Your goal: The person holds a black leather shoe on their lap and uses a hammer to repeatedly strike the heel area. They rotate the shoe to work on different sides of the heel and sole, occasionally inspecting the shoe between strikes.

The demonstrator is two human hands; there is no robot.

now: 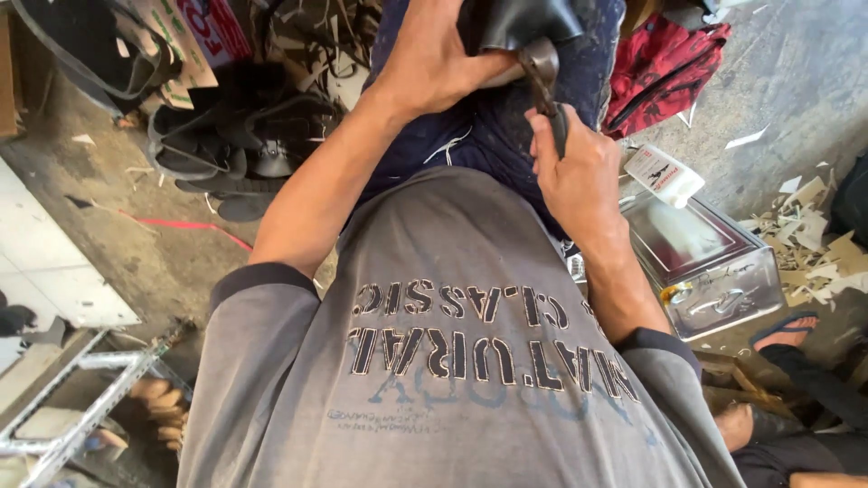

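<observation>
left hand (434, 63): clamped on black leather shoe piece (515, 23), pressing it onto the lap
black leather shoe piece: top centre, just above both hands, touching the left one
right hand (579, 176): closed round dark metal pincers (545, 86), just right of the left hand
pincers axis: near upright, head up at the leather edge, handles down in the fist
nearer hand: left, already on the leather
shiny metal box (714, 262): right of right hand, on floor, lid shut, contents hidden
white squeeze bottle (665, 174): lying on box top

A faded grey T-shirt (452, 361) with dark cuffs and dark blue trousers (488, 136).
</observation>
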